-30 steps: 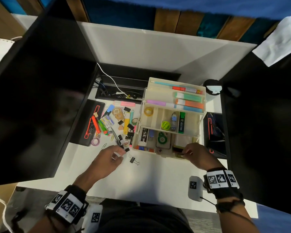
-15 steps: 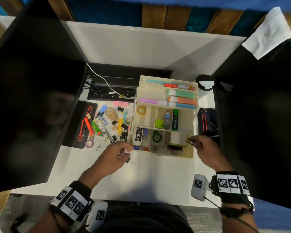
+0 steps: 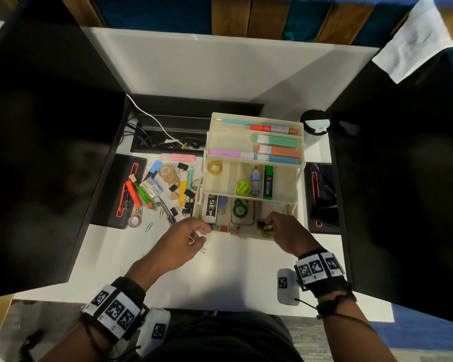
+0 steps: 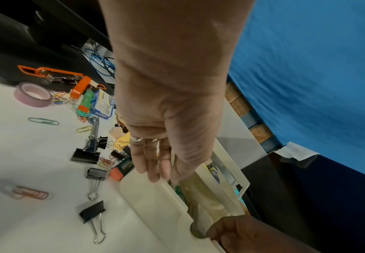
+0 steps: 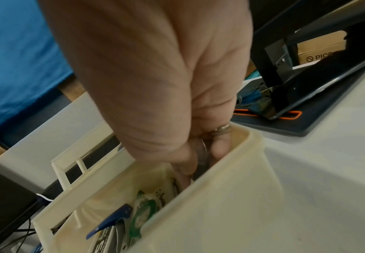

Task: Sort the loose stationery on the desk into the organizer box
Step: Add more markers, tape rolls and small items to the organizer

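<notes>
The cream tiered organizer box (image 3: 283, 176) stands open mid-desk, with markers in its top trays and tape and a glue stick lower down. My right hand (image 3: 267, 226) reaches into the bottom tray's front right compartment and pinches a small black and yellow clip (image 3: 264, 226); its fingertips (image 5: 185, 171) are below the rim. My left hand (image 3: 205, 231) is at the box's front left corner, its thumb inside and its fingers (image 4: 153, 172) outside the front wall (image 4: 155, 202). Loose stationery (image 3: 168, 189) lies left of the box. Black binder clips (image 4: 92, 212) lie near my left hand.
Two black monitors (image 3: 37, 152) (image 3: 403, 165) flank the desk. A cable tray (image 3: 168, 137) lies behind the pile, and a black cup (image 3: 315, 126) stands right of the box. Purple tape (image 3: 134, 221), an orange stapler (image 3: 133, 193) and paper clips (image 3: 149, 226) are scattered about.
My right hand came from the box's right edge down into the front right compartment with the clip. My left hand moved right from the binder clips to the box's front wall.
</notes>
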Demonstrator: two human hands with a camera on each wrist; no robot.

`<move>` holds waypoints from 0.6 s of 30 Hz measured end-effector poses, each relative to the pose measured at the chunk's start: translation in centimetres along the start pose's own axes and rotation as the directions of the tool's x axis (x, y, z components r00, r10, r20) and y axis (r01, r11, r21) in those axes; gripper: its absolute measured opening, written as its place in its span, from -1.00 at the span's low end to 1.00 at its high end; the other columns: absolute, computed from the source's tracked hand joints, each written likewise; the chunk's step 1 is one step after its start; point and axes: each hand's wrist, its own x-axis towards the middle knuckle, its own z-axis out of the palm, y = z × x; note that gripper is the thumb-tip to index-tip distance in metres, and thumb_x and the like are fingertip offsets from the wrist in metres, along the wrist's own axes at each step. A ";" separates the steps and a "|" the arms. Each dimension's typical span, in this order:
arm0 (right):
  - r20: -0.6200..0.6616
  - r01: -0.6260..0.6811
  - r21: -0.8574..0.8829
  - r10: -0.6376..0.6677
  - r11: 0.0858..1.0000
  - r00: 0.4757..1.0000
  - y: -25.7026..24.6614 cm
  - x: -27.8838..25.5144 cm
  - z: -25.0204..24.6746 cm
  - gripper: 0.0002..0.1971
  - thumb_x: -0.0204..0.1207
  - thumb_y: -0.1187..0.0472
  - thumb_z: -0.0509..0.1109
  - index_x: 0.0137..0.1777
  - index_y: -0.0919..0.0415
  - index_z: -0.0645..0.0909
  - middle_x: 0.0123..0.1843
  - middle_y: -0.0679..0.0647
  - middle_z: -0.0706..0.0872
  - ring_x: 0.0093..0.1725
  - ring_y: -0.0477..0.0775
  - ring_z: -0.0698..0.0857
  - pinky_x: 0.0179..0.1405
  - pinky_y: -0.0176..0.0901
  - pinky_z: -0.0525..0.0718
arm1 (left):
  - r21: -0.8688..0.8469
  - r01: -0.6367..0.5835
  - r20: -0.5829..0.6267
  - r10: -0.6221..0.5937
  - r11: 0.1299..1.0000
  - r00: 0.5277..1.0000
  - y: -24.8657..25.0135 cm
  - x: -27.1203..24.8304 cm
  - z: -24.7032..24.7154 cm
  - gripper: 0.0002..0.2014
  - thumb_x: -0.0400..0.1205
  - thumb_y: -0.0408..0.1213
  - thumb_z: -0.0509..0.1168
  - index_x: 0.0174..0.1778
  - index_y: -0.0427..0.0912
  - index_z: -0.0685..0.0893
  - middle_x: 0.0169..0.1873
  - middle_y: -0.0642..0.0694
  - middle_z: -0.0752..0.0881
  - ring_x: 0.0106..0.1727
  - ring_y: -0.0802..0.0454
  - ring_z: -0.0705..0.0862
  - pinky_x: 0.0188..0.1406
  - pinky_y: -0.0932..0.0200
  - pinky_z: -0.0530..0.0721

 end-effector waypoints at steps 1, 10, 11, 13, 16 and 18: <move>0.001 0.001 -0.016 -0.001 1.000 1.000 0.1 0.1 0.0 -0.57 0.63 0.44 0.20 0.42 0.12 0.60 0.35 0.26 0.72 0.23 0.28 0.72 0.19 0.03 0.70 | -0.002 0.009 -0.004 -0.009 1.000 1.000 -0.2 -0.2 -0.1 -0.77 0.69 -0.31 0.44 0.12 0.16 0.75 0.06 0.21 0.76 0.00 0.14 0.73 0.05 0.24 0.75; -0.024 0.016 -0.047 -0.017 0.999 1.000 0.7 0.1 -0.5 -0.72 0.70 0.29 0.31 0.38 0.15 0.63 0.30 0.23 0.73 0.19 0.27 0.71 0.10 -0.01 0.67 | 0.004 0.052 -0.031 -0.052 0.999 0.998 -1.8 -1.2 -0.6 -0.78 0.68 -0.32 0.47 0.07 0.16 0.74 0.09 0.20 0.77 0.02 0.13 0.73 0.04 0.26 0.75; -0.043 0.013 -0.025 -0.014 1.000 0.999 0.9 0.1 -0.6 -0.71 0.71 0.30 0.29 0.39 0.15 0.63 0.31 0.22 0.73 0.18 0.25 0.70 0.07 -0.03 0.66 | 0.004 0.053 -0.033 -0.053 0.999 0.998 -1.9 -1.3 -0.6 -0.78 0.68 -0.32 0.47 0.06 0.16 0.74 0.09 0.19 0.77 0.02 0.13 0.73 0.03 0.27 0.75; -0.074 0.017 0.012 -0.016 1.000 0.997 1.5 0.1 -0.9 -0.67 0.74 0.33 0.22 0.42 0.14 0.64 0.35 0.20 0.72 0.23 0.22 0.70 0.05 -0.12 0.58 | 0.005 0.056 -0.030 -0.056 0.998 0.998 -1.9 -1.3 -0.5 -0.79 0.68 -0.31 0.47 0.06 0.15 0.74 0.10 0.20 0.76 0.03 0.13 0.73 0.04 0.28 0.75; -0.122 0.070 0.084 -0.060 0.994 0.991 2.2 -0.2 -1.1 -0.70 0.75 0.33 0.27 0.40 0.17 0.68 0.36 0.15 0.75 0.30 0.16 0.71 0.12 -0.23 0.53 | 0.006 0.058 -0.026 -0.058 0.998 0.998 -1.9 -1.4 -0.4 -0.80 0.68 -0.30 0.47 0.08 0.15 0.74 0.11 0.22 0.76 0.05 0.14 0.74 0.05 0.26 0.76; -0.157 0.107 0.163 -0.081 0.981 0.984 2.6 -0.4 -1.3 -0.73 0.71 0.34 0.37 0.36 0.18 0.71 0.29 0.11 0.78 0.22 0.08 0.74 0.12 -0.22 0.60 | 0.001 0.059 -0.031 -0.059 0.998 0.998 -1.9 -1.4 -0.3 -0.79 0.68 -0.31 0.47 0.11 0.13 0.76 0.11 0.22 0.76 0.05 0.15 0.74 0.06 0.25 0.76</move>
